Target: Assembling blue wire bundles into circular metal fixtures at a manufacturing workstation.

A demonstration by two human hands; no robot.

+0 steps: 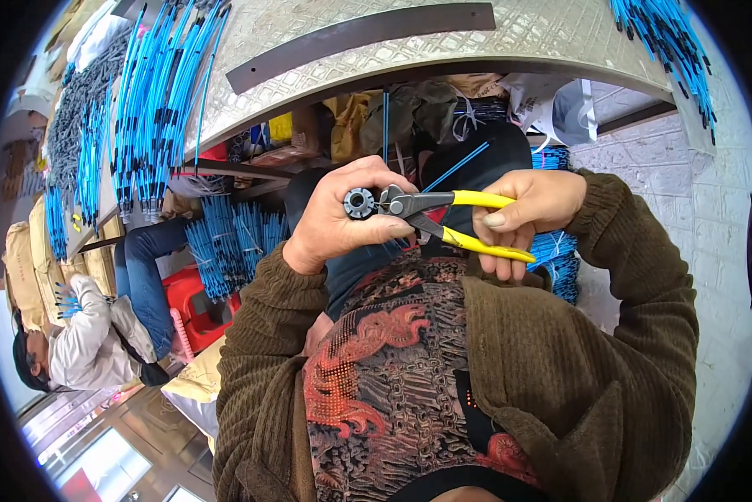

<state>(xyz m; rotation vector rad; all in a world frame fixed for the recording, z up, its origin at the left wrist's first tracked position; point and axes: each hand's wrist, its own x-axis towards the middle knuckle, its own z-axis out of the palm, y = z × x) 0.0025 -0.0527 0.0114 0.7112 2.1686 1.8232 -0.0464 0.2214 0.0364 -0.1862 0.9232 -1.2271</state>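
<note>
My left hand (pixel 334 209) is closed around a small black round part (pixel 358 203) with a hole in its middle and notches around its rim. Yellow-handled pliers (pixel 476 198) are in my right hand (pixel 531 205), their handles spread and my thumb on the upper one. The dark jaws point left and meet thin metal ends beside the black part; fingers partly hide the exact contact. A thin blue rod (pixel 455 167) slants up and right from near my left fingertips. Another blue rod (pixel 385 125) stands upright beyond them.
Ahead is a table (pixel 552 33) with a dark metal strip (pixel 368 42) and bundles of black-tipped blue rods (pixel 154 109). More rod bundles (pixel 230 243) stand below left, near a red stool (pixel 196 301). Another person (pixel 92 335) sits at left, holding rods.
</note>
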